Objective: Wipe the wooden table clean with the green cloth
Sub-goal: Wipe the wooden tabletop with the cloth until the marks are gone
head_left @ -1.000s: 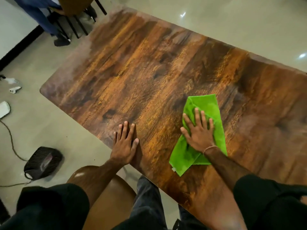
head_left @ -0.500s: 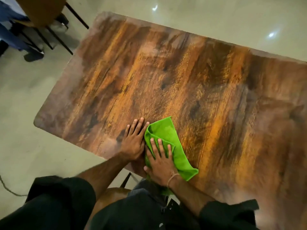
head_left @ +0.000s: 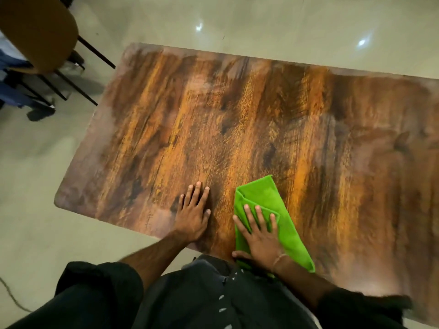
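1. Right hand [head_left: 260, 236] is seen laid flat on the green cloth [head_left: 268, 195], fingers straight and slightly spread, pressing it down; nothing is gripped or pinched.
2. Its thumb is observed off the cloth, on the wood at the near edge of the table [head_left: 237, 115].
3. A thin band [head_left: 279, 258] is noted on the right wrist.
4. The cloth is found folded, lying on the near part of the tabletop with its long side running away from the person. Its near end reaches the near edge of the table beneath the wrist; its far corner lies beyond the fingertips.
5. A raised fold of the cloth is noted just past the fingertips.
6. The left hand [head_left: 193, 213] is seen flat on bare wood, fingers straight and held close together, holding nothing. It is placed just inside the near edge, beside the cloth but apart from it, with a strip of bare wood between.
7. Pale, hazy patches are observed along the left and far edges of the tabletop.
8. A brown chair [head_left: 35, 32] with thin dark legs is recorded on the pale floor [head_left: 261, 20] beyond the far left corner of the table.
9. A blue trouser leg and a dark shoe [head_left: 39, 115] are partly seen by the chair.
10. A thin cable [head_left: 11, 293] is noted on the floor at lower left.
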